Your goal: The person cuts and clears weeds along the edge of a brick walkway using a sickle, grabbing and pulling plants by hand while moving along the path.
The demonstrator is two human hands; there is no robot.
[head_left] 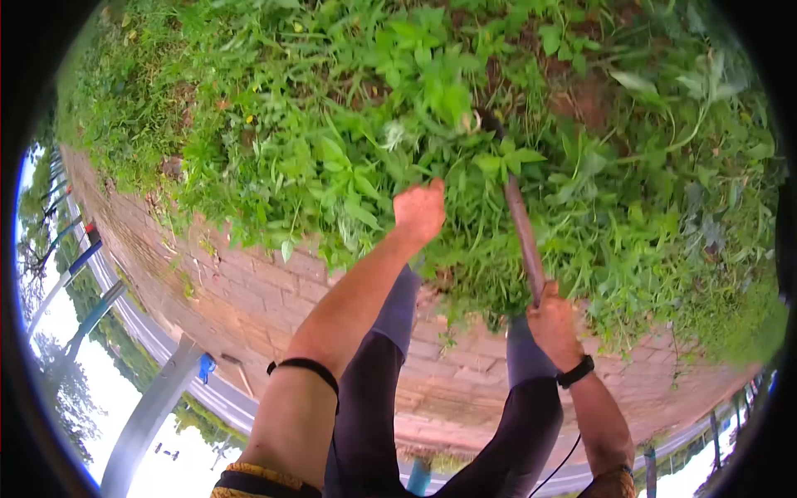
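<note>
"Where the right hand (556,328) is, what do its fingers grasp?"

"The near end of a wooden handle (525,232); its far end runs in among the green weeds (274,116), partly hidden."

"And the left hand (420,212)?"

"Its fingers are clenched over the weeds, left of the handle; whether they hold anything, I can't quite tell. Brick paving (249,286) lies nearer."

Clasping the handle (525,232) near one end in the right grip (556,328), with the other end among weeds (290,158) (partly hidden by leaves). Curling the left grip (419,212) at the weeds, apart from the handle. Standing by brick paving (274,290).
</note>
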